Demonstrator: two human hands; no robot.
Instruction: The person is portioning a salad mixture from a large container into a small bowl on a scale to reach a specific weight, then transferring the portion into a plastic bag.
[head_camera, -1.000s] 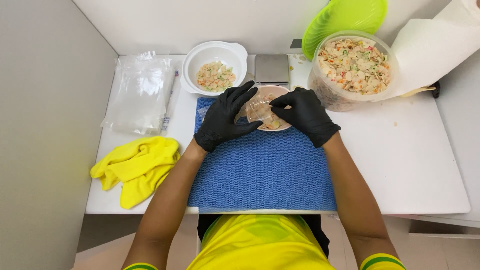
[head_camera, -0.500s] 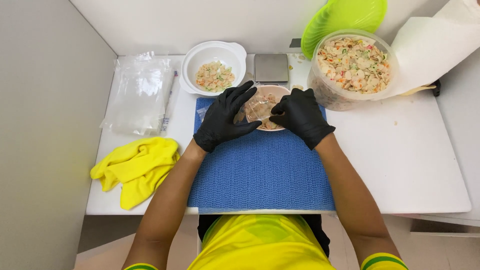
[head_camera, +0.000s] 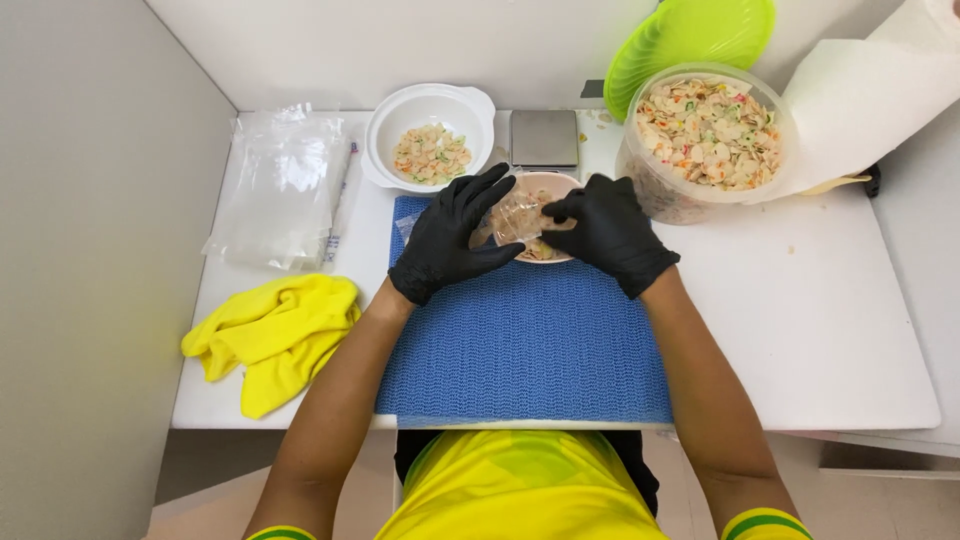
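Gloved hands (head_camera: 530, 235) gripping clear bag (head_camera: 517, 215) between them, over small bowl (head_camera: 545, 252)

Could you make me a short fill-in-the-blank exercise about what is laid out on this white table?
1. Both hands, the left hand and the right hand, wear gloves coloured ____.
2. They hold a small clear plastic bag over a small bowl standing on a mat coloured ____.
3. The crumpled cloth on the table's left side is ____.
4. The round lid behind the large clear tub of pasta salad is ____.

Missing words: black; blue; yellow; green
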